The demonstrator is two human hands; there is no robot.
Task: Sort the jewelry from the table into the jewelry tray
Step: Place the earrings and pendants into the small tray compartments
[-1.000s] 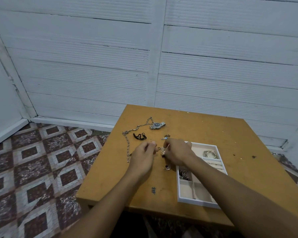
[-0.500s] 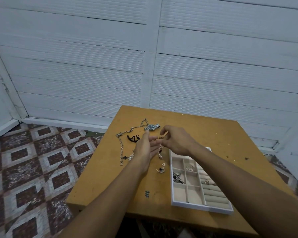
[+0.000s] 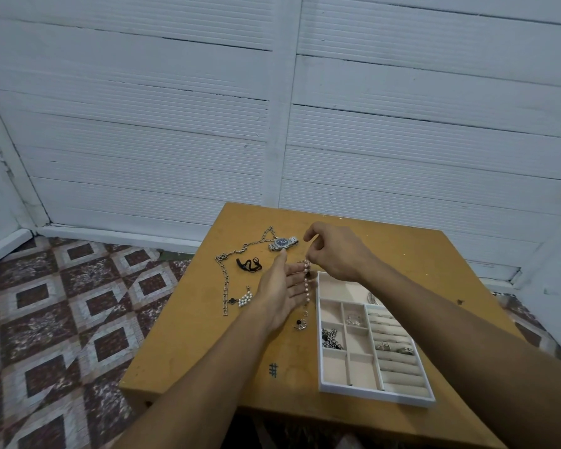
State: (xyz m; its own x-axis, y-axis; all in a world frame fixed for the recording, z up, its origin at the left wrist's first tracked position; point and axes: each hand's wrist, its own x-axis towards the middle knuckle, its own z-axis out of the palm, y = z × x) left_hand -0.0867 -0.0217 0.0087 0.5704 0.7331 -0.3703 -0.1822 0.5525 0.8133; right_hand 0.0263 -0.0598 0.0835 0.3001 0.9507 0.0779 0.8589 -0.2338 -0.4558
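Note:
My right hand [image 3: 336, 254] pinches the top of a pearl bead bracelet [image 3: 306, 284], which hangs down in a straight strand beside the tray's left wall. My left hand [image 3: 280, 291] is flat and open, palm facing the strand, its fingers just touching or very close to it. The white jewelry tray [image 3: 320, 351] lies at the right of the table, with chain pieces, a ring and several rings on the rolls inside. On the table lie a silver watch [image 3: 282, 244], a long silver chain [image 3: 224, 280], a black cord piece [image 3: 250, 264], a pearl cluster charm [image 3: 244, 299] and a small earring [image 3: 300, 324].
The wooden table [image 3: 191, 351] has its near-left edge over a patterned tiled floor [image 3: 46, 319]. A blue hash mark [image 3: 273, 370] is drawn near the front edge. White plank walls [image 3: 272, 108] stand behind the table.
Both hands were bunched together over the bracelet; now my right hand has lifted it so it hangs long, and my left hand has opened flat beside it. The view shifted slightly left.

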